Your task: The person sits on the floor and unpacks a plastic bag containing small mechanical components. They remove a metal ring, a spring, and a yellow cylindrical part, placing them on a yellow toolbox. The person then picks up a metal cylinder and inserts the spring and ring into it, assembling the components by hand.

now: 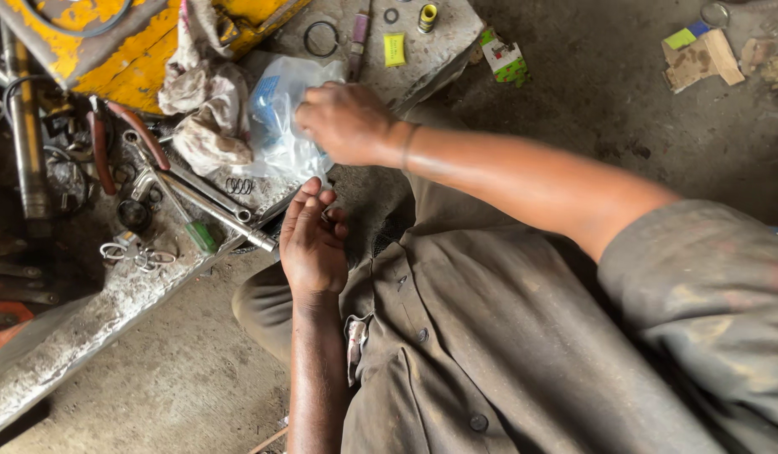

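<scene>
Our left hand point(312, 244) cups open mid-frame; just above, our right hand point(347, 122) pinches the clear plastic bag point(280, 126).

Clear plastic bag point(280, 126), bluish-white sheen, blue patch inside at its 10 o'clock corner. Rag point(206, 109) at the bag's 9 o'clock: off-white, mottled brown-pink stains. Metal block point(128, 59) at 11 o'clock: yellow paint, chipped, grey-rust patches. Pliers point(124, 134): reddish-brown handles. Small green piece point(201, 236) at the bag's 7 o'clock. Yellow tag point(394, 50) and yellow-capped black cylinder point(427, 17) at the bag's 1 o'clock. Shirt point(507, 336): dull olive-brown, dark smears, dark buttons. Tabletop point(86, 319): grey, speckled white. Floor point(624, 109): dark grey.
</scene>
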